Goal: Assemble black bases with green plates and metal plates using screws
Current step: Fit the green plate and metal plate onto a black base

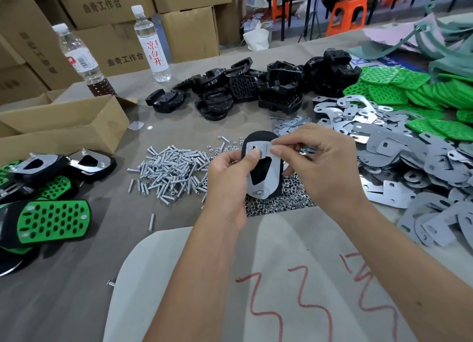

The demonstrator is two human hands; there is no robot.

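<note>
Black base [258,139] held upright above desk [76,290], shiny metal plate [271,172] laid on its face, one screw [259,193] through plate's lower end. Loose screws [174,170] heaped at desk centre, black bases [268,88] piled behind, metal plates [399,149] spread at right, green perforated plates [399,90] far right. Finished assemblies [51,221] lie at left, green faces up.

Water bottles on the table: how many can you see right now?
2. One water bottle, with dark liquid at the bottom, stands far left behind the open cardboard box. The other, red-lettered, stands right of it, near the black bases. None visibly hidden.
</note>
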